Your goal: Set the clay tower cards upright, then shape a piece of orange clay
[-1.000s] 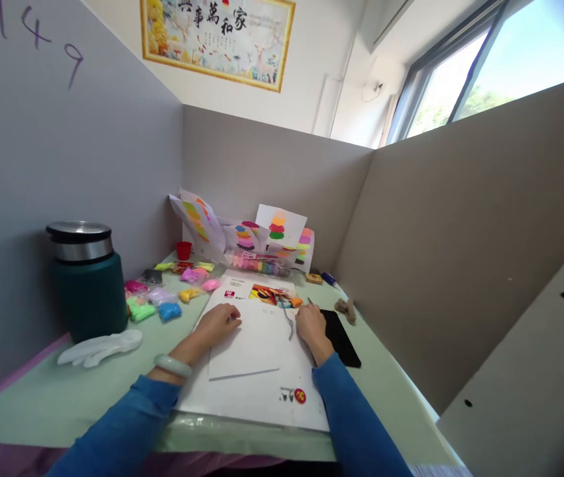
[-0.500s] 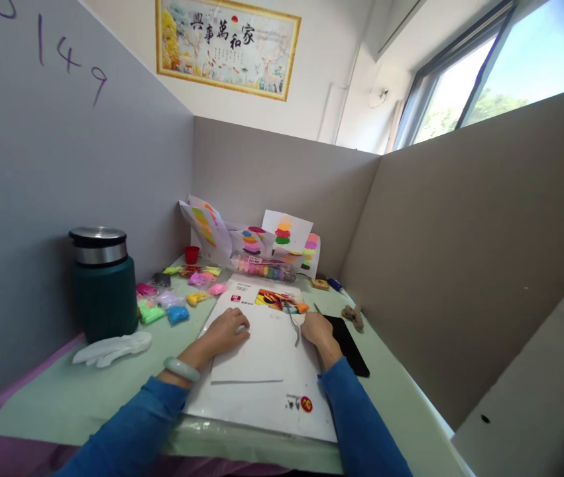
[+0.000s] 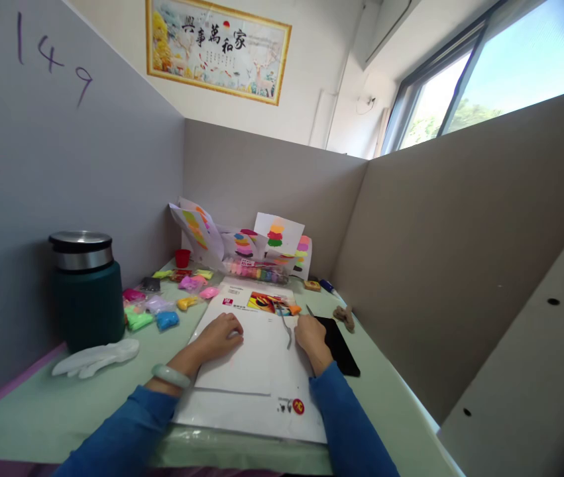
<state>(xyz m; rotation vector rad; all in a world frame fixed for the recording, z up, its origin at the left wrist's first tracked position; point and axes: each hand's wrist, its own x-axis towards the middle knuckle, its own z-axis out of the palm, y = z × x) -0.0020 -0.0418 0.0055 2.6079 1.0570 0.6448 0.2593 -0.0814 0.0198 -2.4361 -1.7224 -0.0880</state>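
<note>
My left hand rests on the left part of a white paper sheet, its fingers loosely bent with a gap between thumb and fingers. At the sheet's right side my right hand is closed; whatever lies inside its fingers is hidden. A thin, curved grey item lies just left of it, its kind unclear. Beyond the fingers sits a small orange piece. Under the sheet is a larger white printed pad. A dark pointed item shows right behind my right hand.
A dark green flask and a white glove stand and lie at left. Several bagged coloured lumps are nearby. Painted papers lean at the back. A black flat board and a brown lump lie right, by grey partitions.
The whole view has shifted slightly, so things appear further left. My hands keep nearly the same places on the sheet.
</note>
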